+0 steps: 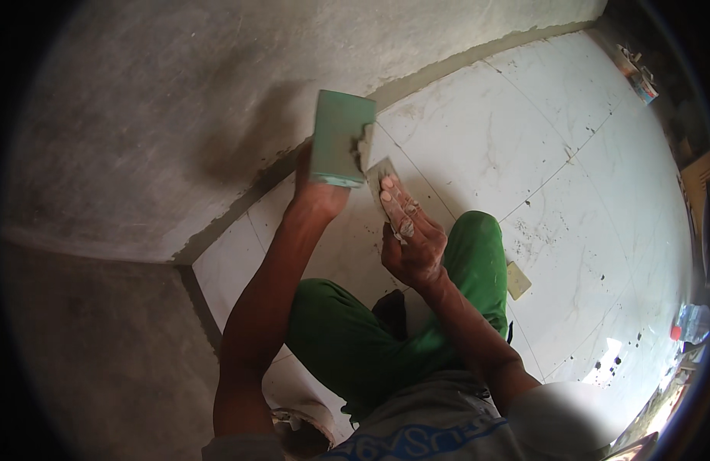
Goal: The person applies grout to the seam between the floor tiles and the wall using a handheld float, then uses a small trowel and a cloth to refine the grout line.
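Note:
My left hand (324, 198) grips a green rectangular float (340, 131) from underneath, held up near the grey wall, with pale paste on its right edge. Just right of it, my right hand (418, 246) holds a thin metal scraper (380, 167), its paste-smeared fingers lying along the blade. The scraper's upper end is close to the paste on the float; whether they touch is unclear. Below are my green-trousered knees on white marbled tiles.
A grey plastered wall (163, 92) meets the tiled floor (555, 192) along a darker strip. A pale sponge-like block (519, 280) lies right of my knee, a plastic bottle (689, 323) at far right. Small items (638, 77) sit at upper right, a bucket (301, 426) at lower left.

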`<state>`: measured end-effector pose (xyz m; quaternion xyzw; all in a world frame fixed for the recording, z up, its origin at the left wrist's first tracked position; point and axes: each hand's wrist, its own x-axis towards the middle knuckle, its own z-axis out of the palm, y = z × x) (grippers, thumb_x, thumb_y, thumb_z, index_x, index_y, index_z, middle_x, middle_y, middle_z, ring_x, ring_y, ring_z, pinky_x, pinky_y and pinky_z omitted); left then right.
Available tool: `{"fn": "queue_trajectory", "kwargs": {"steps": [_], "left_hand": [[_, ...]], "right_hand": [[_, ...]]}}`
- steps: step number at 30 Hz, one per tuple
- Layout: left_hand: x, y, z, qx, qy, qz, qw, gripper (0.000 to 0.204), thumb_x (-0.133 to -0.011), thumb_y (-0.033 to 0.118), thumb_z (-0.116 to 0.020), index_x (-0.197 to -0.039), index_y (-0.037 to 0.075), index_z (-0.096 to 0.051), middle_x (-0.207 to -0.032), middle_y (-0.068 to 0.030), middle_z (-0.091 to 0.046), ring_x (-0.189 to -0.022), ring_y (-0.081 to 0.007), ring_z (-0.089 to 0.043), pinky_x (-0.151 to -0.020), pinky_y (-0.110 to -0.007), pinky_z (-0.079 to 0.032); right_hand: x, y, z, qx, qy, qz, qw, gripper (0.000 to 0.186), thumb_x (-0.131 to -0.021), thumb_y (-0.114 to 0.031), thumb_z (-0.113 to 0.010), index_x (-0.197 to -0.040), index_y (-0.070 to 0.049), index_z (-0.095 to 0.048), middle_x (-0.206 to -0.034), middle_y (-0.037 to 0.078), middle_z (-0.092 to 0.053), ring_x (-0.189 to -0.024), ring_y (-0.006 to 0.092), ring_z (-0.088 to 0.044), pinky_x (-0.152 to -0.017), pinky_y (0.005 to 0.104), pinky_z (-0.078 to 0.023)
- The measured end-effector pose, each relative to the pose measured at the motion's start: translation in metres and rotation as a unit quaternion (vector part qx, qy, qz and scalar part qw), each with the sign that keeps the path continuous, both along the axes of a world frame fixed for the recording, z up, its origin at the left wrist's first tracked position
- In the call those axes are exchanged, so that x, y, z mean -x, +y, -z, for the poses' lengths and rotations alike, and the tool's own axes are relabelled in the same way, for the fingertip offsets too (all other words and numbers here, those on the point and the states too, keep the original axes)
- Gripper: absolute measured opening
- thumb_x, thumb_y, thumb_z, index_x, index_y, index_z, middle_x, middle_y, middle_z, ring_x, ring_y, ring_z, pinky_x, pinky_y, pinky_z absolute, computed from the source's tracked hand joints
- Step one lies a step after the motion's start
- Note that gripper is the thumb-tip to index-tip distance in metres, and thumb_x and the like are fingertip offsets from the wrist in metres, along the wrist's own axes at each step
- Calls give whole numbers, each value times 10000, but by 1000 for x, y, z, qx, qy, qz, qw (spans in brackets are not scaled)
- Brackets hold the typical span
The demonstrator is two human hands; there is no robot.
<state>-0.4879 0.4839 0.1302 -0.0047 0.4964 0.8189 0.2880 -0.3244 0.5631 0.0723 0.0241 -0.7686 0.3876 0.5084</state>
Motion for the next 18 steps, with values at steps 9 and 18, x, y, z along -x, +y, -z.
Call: {"fn": "queue_trajectory", "kwargs": {"steps": [9, 18], "left_hand": [[25, -28, 24, -131, 48, 95, 986, 416, -1128, 299, -488, -1450, 48, -568, -1385, -92, -654, -1258, -227, -634, -1108, -363, -499], [-2, -1, 61, -110, 52, 297, 947, 404, -1119, 328, -533, -1432, 79, -589, -1342, -66, -663, -1192, -203, -656, -1049, -361, -539]], "right_hand": [[-12, 54, 25, 246, -111, 104, 957, 272, -907, 105, -595, -1135, 14, -713, -1047, 62, -754, -948, 166, -718, -758, 330, -587], [15, 90, -50, 702, 11, -131, 700, 69, -894, -145, -651, -858, -141, -592, -740, -40, -512, -637, 110, -489, -541, 308, -362]]}}
